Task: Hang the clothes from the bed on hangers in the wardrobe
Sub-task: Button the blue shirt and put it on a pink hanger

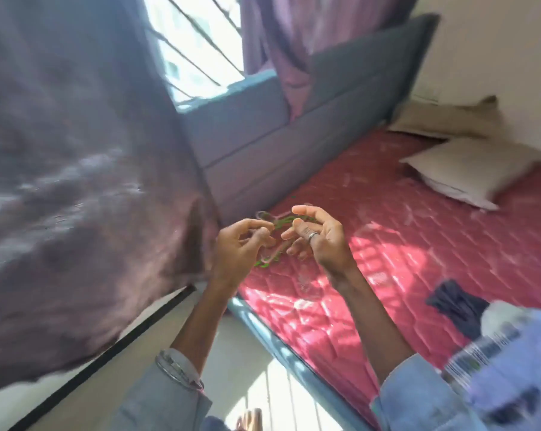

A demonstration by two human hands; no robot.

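My left hand point(241, 247) and my right hand point(320, 237) are raised close together above the near corner of the red mattress point(403, 244). Between them is a tangle of thin green and pink hangers point(280, 223), blurred by motion. My left thumb and forefinger pinch one end, and my right fingers curl over the other end. A dark navy garment point(456, 303) lies crumpled on the mattress to the right. A blurred pale blue and white cloth point(512, 353) fills the lower right corner. No wardrobe is in view.
A purple curtain point(76, 181) hangs close on the left. The grey-blue headboard point(294, 135) runs behind the bed below a barred window point(194, 42). Two beige pillows point(468, 169) lie at the far end. Pale floor point(263, 384) lies beside the bed frame.
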